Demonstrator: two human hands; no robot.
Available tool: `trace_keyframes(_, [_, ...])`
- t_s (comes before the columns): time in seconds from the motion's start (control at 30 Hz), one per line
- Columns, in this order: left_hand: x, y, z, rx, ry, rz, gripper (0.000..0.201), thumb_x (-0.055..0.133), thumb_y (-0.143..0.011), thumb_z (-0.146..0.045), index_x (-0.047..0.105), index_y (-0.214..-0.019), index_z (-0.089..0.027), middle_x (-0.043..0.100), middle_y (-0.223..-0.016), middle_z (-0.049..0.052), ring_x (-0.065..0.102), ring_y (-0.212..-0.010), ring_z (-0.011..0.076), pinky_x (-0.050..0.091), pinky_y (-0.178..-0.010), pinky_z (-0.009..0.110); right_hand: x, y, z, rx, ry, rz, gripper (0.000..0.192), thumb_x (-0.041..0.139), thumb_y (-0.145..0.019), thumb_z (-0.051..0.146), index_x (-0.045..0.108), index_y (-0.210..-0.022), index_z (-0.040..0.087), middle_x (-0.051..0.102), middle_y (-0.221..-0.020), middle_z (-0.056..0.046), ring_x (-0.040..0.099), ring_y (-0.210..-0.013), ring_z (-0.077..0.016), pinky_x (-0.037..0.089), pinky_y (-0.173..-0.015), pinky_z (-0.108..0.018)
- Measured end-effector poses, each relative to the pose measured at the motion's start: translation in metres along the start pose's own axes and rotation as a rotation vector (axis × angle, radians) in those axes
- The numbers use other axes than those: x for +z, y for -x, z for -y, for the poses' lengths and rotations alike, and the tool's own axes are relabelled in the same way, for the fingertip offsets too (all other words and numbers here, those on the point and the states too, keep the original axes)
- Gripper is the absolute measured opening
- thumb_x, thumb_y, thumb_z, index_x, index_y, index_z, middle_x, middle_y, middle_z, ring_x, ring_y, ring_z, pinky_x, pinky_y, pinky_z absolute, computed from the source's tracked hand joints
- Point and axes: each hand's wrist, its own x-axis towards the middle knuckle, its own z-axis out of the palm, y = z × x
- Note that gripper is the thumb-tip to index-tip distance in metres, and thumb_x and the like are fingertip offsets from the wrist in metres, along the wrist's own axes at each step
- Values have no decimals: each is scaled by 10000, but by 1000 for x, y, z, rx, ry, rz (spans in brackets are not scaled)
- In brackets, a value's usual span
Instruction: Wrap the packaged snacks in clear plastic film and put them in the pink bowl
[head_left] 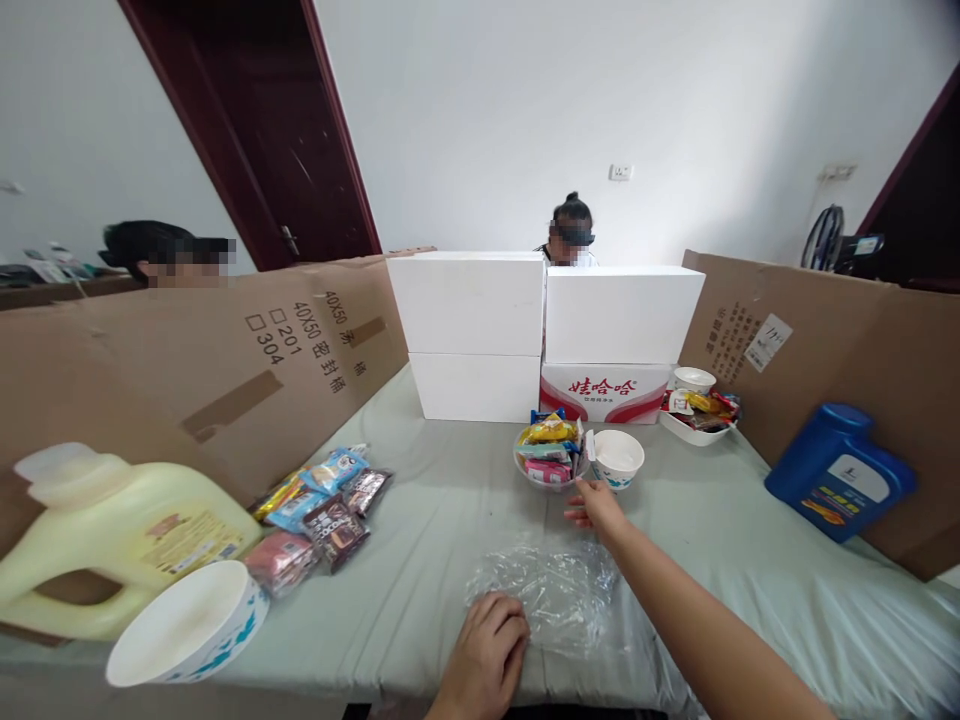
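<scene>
The left hand (484,660), fingers curled, presses the near edge of a crinkled clear plastic bag (551,595) lying flat on the pale green cloth-covered table (750,560). Farther out, the right hand (596,505) reaches open-fingered toward a round white paper bowl (616,457) beside a glass bowl of wrapped snacks (547,452).

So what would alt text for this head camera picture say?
A person's right hand reaches toward a bowl of wrapped snacks and an empty paper bowl on a grey table, while the left hand rests on a clear plastic bag.
</scene>
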Motion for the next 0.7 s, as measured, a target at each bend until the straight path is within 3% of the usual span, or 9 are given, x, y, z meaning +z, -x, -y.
trace_keyframes(0.13, [2,2,3,35,-14,-15,171,449,-851,-67,566,-885,-187,612,-917,69,575,-894,211,497,-778,370,12,-7,15,31,-157,18,347,559,-923,386,552,-1193,168,593,-1154,-72,611,-950,-182,537,-801,-383])
trace_keyframes(0.37, [4,2,11,109,-43,-57,161,465,-843,-85,581,-880,-191,625,-897,68,595,-854,202,518,-748,348,6,-13,19,52,-261,30,362,569,-917,370,540,-1219,173,573,-1208,-80,598,-1012,-204,521,-850,-418])
trace_keyframes(0.5, [5,1,15,145,-61,-75,149,482,-849,-104,595,-873,-198,637,-883,61,612,-836,197,535,-748,338,-19,-13,10,64,-242,3,359,569,-917,365,539,-1218,172,577,-1202,-79,601,-1002,-201,523,-845,-414])
trace_keyframes(0.7, [11,4,29,191,-130,-62,127,532,-854,-143,615,-906,-224,662,-918,48,639,-868,199,548,-773,315,-81,-12,-10,-23,-138,-152,356,572,-916,360,540,-1216,170,579,-1198,-79,603,-998,-200,524,-843,-412])
